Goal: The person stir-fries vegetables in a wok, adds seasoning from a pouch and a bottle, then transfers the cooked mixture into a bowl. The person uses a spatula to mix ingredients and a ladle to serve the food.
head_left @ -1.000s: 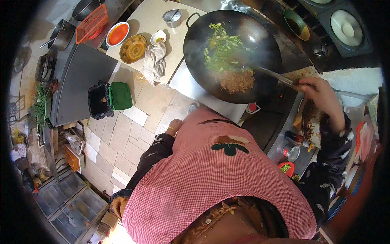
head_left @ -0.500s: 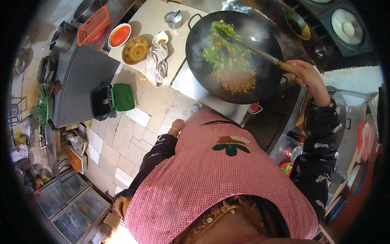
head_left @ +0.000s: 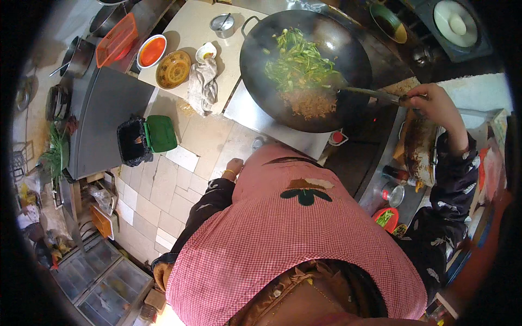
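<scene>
My right hand (head_left: 432, 103) is closed round the handle of a long wok spatula (head_left: 375, 94). Its working end rests among the food at the right side of the large black wok (head_left: 255, 89), and its exact shape is hard to see there. Sliced green vegetables (head_left: 298, 62) fill the wok's middle, with browned minced meat (head_left: 310, 103) on the near side and steam rising. My left hand (head_left: 234, 167) hangs beside the pink checked apron (head_left: 272, 212), fingers curled in with nothing visible in them; a yellow band circles its wrist.
Left of the wok, the counter (head_left: 193, 22) bears a metal pot (head_left: 223, 31), a patterned brown bowl (head_left: 173, 69), a small white bowl (head_left: 205, 52), a cloth (head_left: 203, 87) and a red-filled bowl (head_left: 151, 51). An open green-lidded bin (head_left: 161, 133) stands on the floor. A lidded pot (head_left: 459, 26) is far right.
My right hand has moved right and slightly toward me, drawing the spatula's end from the wok's far left to its right side. The greens have shifted. The left hand hangs as before.
</scene>
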`<state>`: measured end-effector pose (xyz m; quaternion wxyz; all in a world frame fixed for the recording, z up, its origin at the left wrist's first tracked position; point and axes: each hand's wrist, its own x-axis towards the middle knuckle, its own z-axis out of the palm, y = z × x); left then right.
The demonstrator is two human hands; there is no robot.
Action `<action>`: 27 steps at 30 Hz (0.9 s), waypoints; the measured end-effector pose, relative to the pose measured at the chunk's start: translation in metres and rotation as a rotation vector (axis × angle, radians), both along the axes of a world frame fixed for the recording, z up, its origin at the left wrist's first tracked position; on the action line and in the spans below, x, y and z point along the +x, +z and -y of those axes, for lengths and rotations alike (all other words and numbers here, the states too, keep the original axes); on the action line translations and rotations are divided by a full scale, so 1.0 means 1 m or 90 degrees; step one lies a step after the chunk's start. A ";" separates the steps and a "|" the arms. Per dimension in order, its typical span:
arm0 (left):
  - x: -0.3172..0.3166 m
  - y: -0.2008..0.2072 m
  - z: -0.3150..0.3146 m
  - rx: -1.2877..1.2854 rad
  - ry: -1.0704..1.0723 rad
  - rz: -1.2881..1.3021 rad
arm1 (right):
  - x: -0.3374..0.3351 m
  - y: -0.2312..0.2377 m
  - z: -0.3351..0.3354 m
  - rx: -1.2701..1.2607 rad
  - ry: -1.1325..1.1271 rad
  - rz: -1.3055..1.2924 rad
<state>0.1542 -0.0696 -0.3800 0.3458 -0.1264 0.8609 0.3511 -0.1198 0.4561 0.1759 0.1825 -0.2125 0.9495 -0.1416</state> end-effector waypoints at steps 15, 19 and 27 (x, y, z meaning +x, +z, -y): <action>0.009 -0.024 0.011 0.044 -0.032 -0.042 | -0.034 -0.089 0.034 -0.172 -0.363 0.173; 0.004 -0.028 0.010 -0.066 -0.296 -0.110 | -0.008 -0.116 0.065 -0.081 -0.167 0.144; -0.001 -0.036 0.009 0.069 -0.052 -0.101 | 0.001 -0.030 0.032 -0.017 0.003 0.078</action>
